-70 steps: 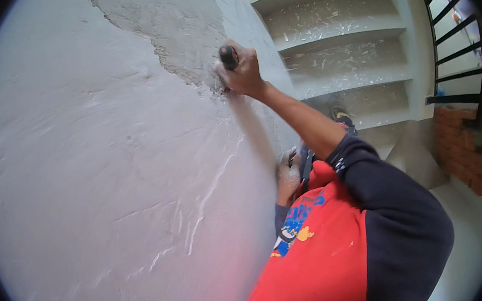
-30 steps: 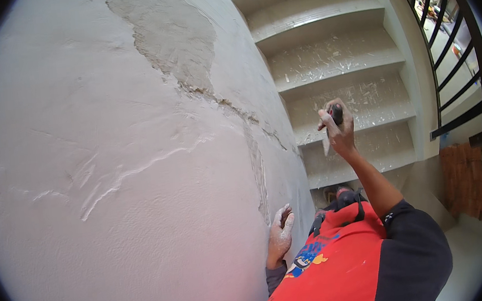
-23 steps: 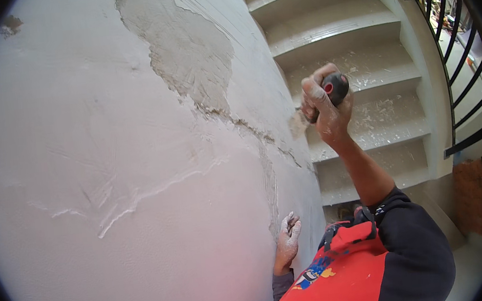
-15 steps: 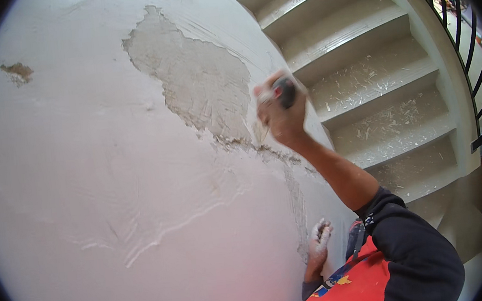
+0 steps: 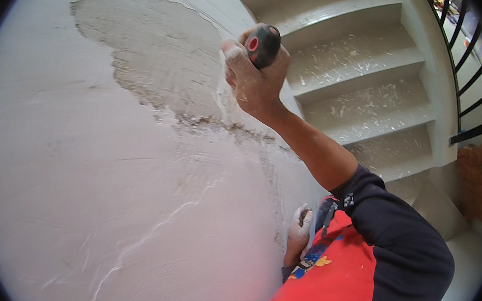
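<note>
Handle (image 5: pixel 266 46), dark and red, up near twelve o'clock, wrapped tight by the fingers of the right hand (image 5: pixel 260 82)! Looks light and stiff, perhaps dust-slick; round its thick middle is the place to hold. Rough grey patch (image 5: pixel 153 51) at eleven, flake-strewn stairs (image 5: pixel 331 5) at two; left hand (image 5: pixel 299 236) at five, fingers curled, holding anything? Can't tell.

Head view: wide fisheye, head-worn, left one of a side-by-side pair. Looks steeply down and ahead, over the red shirt (image 5: pixel 335 281), onto the staircase (image 5: pixel 351 29). Shirt close to lens, in frame below the staircase. Plastered wall (image 5: pixel 110 180) spans frame left of the staircase; black railing (image 5: pixel 474 130) right of it. Edges bow toward dark round rim.
</note>
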The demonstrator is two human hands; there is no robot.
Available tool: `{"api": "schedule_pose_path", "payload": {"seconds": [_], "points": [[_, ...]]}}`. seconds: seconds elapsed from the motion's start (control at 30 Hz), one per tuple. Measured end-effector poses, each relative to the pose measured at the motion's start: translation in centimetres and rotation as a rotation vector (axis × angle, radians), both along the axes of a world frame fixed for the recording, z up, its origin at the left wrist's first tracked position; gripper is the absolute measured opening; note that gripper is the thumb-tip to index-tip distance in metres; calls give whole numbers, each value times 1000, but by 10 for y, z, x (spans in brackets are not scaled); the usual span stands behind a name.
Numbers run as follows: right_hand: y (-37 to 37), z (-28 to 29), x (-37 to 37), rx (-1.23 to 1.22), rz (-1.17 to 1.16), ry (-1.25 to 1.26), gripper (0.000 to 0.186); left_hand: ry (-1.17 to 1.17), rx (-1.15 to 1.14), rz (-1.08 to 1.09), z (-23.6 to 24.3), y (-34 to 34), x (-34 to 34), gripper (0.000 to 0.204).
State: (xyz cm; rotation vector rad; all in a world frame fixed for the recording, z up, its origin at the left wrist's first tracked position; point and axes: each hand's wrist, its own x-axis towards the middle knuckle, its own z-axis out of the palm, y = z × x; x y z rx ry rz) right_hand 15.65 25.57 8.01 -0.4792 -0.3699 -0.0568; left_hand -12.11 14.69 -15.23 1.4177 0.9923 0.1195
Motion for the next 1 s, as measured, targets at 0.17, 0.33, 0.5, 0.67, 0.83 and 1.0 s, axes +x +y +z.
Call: {"api": "schedule_pose_path", "payload": {"seconds": [0.17,0.33,0.5,0.67,0.83,1.0], "points": [[-17,16,-9,158,41,-33,21,58,-12,-22,11,-6,-1,43],[-3,6,-7,57,7,-168,21,38,-21,-31,9,-3,5,43],[-18,13,-5,201,-10,-349,16,69,-10,-59,13,-1,3,44],[-18,18,-20,99,46,-216,14,78,-8,-40,12,-2,5,44],[10,-6,-14,-95,-95,-257,19,49,-8,-55,13,-1,7,42],[-31,22,-7,153,235,-209,16,127,46,-65,18,-1,2,43]]}}
